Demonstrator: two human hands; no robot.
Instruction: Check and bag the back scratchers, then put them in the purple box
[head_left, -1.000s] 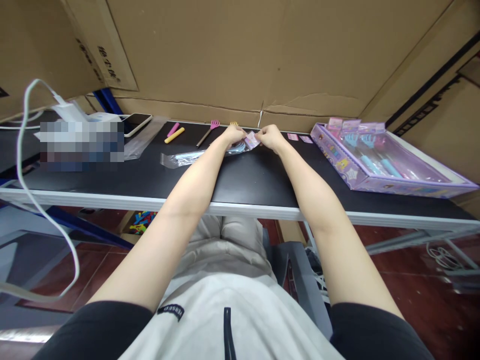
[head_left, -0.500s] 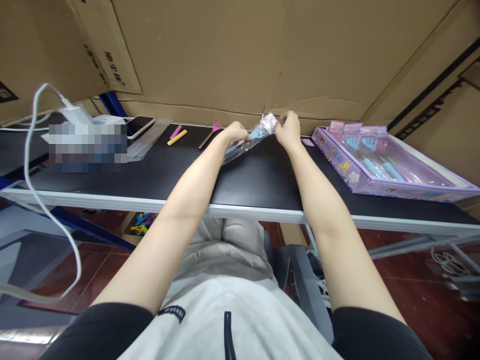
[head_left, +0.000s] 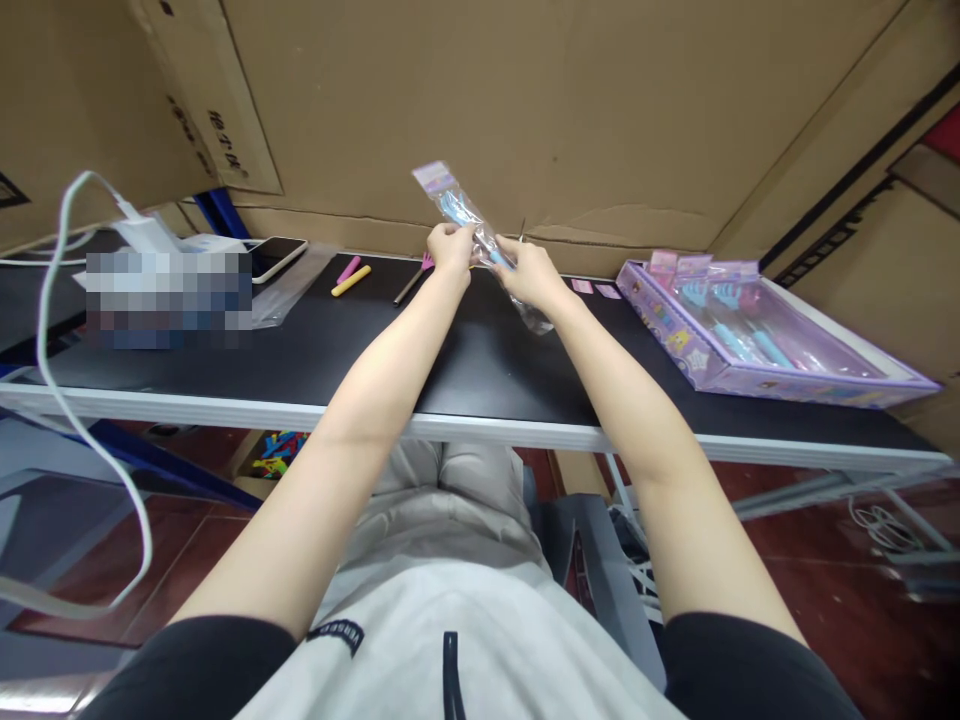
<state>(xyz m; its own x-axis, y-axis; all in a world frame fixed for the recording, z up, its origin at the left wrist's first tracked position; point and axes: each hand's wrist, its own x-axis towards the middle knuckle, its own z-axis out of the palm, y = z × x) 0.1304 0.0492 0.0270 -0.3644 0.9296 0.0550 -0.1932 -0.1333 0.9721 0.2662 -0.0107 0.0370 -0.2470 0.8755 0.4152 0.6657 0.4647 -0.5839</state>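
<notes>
Above the far part of the black table, both hands grip a clear plastic packet holding a blue back scratcher [head_left: 454,207] with a claw-shaped head. A pale purple card [head_left: 434,176] tops the packet at its upper left end. My left hand [head_left: 451,246] is closed on the packet just below the claw head. Lower down, my right hand [head_left: 529,274] pinches it round the blue handle. The packet's loose lower end [head_left: 534,318] hangs under my right hand. A pink claw-headed back scratcher [head_left: 409,281] with a dark shaft lies left of my left hand.
A purple display box [head_left: 675,335] at the right holds several packed back scratchers. Small pink cards [head_left: 583,286] lie beside it. Further left are a yellow tube [head_left: 351,281], a pink tube [head_left: 348,269], plastic sleeves [head_left: 296,290] and a phone [head_left: 279,256]. Cardboard [head_left: 480,110] walls the back.
The packet has been turned, so its card end now points up and left instead of right. My right hand has moved from the card end to the handle. My left hand has shifted slightly left.
</notes>
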